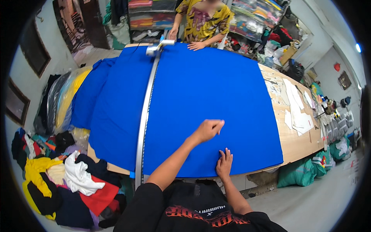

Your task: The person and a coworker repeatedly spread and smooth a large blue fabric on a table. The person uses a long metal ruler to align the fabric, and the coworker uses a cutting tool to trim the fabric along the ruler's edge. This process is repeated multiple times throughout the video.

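A large sheet of blue fabric [208, 85] lies spread over the table. My left hand [208, 130] is over its near middle, fingers curled in a loose fist, with nothing visible in it. Closer to the front edge, my right hand [224, 164] rests on the fabric with its fingers stretched out. Left of my hands, a long metal rail [143, 120] crosses the cloth from the near edge to the far side. A white and grey cutting device [156, 49] sits at the rail's far end, beside a co-worker's hand.
Across the table stands a person in a yellow patterned top [208, 23], one hand on the fabric. Paper pattern pieces [299, 112] lie on the bare wooden tabletop [280, 104] at right. A heap of clothes [73, 181] covers the floor at left; green sacks [299, 172] sit below the right end.
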The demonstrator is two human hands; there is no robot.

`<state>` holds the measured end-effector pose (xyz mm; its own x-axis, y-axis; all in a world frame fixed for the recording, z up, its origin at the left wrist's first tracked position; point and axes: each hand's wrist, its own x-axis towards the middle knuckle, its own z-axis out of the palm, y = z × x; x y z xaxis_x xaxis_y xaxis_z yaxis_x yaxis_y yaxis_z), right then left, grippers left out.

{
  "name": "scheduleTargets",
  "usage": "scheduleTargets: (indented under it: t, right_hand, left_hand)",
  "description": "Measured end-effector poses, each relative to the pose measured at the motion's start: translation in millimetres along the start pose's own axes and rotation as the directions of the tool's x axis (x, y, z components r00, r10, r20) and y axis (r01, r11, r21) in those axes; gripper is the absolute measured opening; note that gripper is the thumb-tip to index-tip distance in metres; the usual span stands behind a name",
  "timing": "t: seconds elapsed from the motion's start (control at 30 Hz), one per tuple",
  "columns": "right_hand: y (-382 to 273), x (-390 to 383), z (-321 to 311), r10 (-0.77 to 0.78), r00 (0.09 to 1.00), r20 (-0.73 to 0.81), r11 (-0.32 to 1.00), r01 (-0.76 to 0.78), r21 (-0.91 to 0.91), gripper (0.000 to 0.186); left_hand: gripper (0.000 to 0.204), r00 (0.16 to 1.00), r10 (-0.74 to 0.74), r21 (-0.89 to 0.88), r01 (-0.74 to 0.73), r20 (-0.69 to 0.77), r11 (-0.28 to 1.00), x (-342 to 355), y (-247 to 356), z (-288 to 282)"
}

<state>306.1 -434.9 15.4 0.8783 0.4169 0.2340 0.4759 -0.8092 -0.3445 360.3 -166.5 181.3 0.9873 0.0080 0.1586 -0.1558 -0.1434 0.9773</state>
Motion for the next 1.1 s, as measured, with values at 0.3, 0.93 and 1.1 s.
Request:
scheduleTargets:
  t: [0.3, 0.93, 1.1]
  right_hand:
    - [-42.2, 7.3, 10.9, -0.008, 1.0, 0.018, 0.998, 0.007, 0.056, 0.04]
    - [-298.7, 3.3, 115.5, -0.57, 0.727, 0.383, 0.789, 0.615, 0.007, 0.06]
    - [-290.3, 19.3, 139.3, -0.852, 0.382, 0.358, 0.507, 0.771, 0.385, 0.052]
  left_hand:
    - [0.025, 0.481, -0.186, 0.064, 0.458, -0.857, 0.887, -322.7, -88.9, -22.1]
    - [0.067, -0.051, -0.459, -0.239, 0.901, -0.887, 0.361, -548.7, -64.1, 5.9]
    - [0.067, -0.054, -0.465, -0.24, 0.905, -0.884, 0.352, -531.1, -18.4, -4.4]
